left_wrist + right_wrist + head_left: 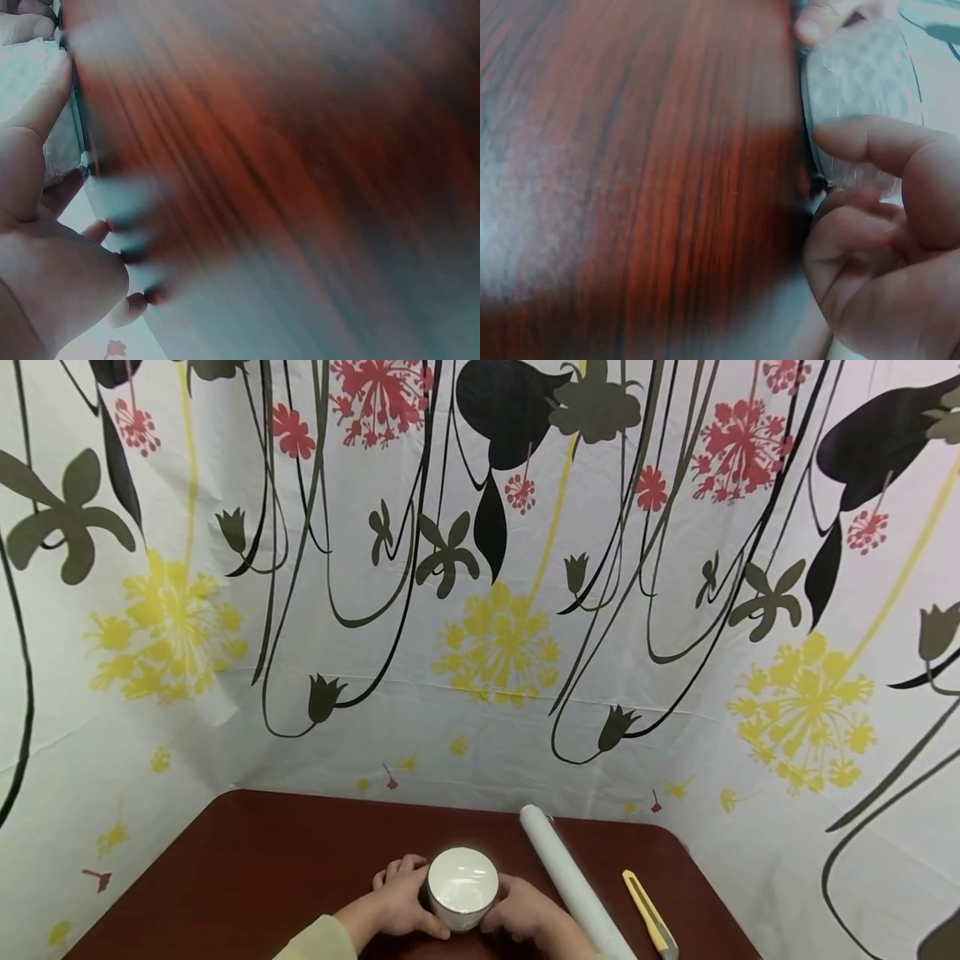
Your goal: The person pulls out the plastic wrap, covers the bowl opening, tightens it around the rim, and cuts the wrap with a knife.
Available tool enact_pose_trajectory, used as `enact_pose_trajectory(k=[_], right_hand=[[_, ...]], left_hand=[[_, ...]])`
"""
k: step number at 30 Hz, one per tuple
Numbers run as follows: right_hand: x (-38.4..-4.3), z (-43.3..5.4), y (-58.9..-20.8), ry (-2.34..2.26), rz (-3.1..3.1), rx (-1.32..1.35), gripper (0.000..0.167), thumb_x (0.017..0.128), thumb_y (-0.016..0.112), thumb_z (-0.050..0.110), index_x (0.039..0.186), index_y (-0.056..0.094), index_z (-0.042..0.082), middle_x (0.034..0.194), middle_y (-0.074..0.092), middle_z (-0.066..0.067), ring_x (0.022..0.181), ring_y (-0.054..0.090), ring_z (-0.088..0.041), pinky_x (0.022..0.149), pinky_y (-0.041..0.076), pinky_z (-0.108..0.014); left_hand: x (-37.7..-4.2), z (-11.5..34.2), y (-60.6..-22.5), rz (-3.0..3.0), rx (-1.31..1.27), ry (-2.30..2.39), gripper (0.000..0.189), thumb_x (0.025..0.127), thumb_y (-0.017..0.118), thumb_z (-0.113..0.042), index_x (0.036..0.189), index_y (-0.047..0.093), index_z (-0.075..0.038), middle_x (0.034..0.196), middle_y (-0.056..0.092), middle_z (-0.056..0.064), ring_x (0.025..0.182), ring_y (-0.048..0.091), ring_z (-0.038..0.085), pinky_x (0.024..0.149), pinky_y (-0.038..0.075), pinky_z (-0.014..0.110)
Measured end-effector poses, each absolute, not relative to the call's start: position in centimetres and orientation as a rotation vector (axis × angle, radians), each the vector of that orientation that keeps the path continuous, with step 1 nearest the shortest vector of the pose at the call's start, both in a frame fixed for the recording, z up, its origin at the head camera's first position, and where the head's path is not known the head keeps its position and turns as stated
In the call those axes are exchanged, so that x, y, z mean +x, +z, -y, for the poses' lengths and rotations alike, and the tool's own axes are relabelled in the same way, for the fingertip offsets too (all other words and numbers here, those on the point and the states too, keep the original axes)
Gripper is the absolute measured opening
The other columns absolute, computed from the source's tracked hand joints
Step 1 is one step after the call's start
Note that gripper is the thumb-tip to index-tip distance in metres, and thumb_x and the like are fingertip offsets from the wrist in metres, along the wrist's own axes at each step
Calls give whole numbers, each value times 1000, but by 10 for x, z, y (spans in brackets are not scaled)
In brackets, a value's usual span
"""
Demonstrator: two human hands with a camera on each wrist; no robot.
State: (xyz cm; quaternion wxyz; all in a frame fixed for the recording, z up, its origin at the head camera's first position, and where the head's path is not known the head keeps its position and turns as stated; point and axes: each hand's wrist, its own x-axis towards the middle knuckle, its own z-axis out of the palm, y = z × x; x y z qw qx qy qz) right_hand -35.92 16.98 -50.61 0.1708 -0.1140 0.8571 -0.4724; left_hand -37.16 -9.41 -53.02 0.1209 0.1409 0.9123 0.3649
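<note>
A round white bowl with a thin dark rim and a dimpled side stands on the table in front of me. Wrinkled clear film clings to its side, and glossy streaks cross its top. My left hand holds the left side, its thumb along the front. In the left wrist view that thumb lies on the wrapped side while the other fingers reach behind. From the right, my right hand holds the bowl between thumb and fingers, with some fingers curled low near its base in the right wrist view.
A long white roll lies slantwise just right of my right hand. Beyond it is a yellow utility knife. The dark red wooden table is backed by a flower-printed sheet hanging on its left, far and right sides.
</note>
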Motion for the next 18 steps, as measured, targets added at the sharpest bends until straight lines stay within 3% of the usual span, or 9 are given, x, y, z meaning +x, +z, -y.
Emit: enact_pose_trajectory(k=[3,9,14,18], right_hand=[[-356,-169,-505,-1406,-2388,-271,55,71,80,1,125,72,10,65,56,3,54,43,-11,47,33,-22],[-354,-165,-506,-1390,-2466,-285,39,73,82,1,111,74,10,70,58,4,58,47,-13,49,34,-24],[-352,-164,-507,-1411,-2458,-268,44,74,81,1,116,69,9,71,56,4,56,43,-12,49,33,-23],[-349,-168,-507,-1441,-2432,-272,51,76,81,1,123,62,2,77,59,1,58,49,-12,51,38,-24]], left_hand=[[-371,93,-524,-2646,383,1055,96,76,99,-52,157,58,-22,162,41,18,150,31,51,118,20,77],[-374,96,-532,-2644,398,1020,95,75,95,-65,155,62,-26,166,39,16,153,29,51,119,17,78],[-365,97,-519,-2659,411,1010,96,77,98,-56,157,59,-21,164,41,16,151,32,50,116,20,77],[-359,100,-512,-2683,432,983,102,76,100,-48,160,53,-13,157,45,14,146,38,46,113,25,74]])
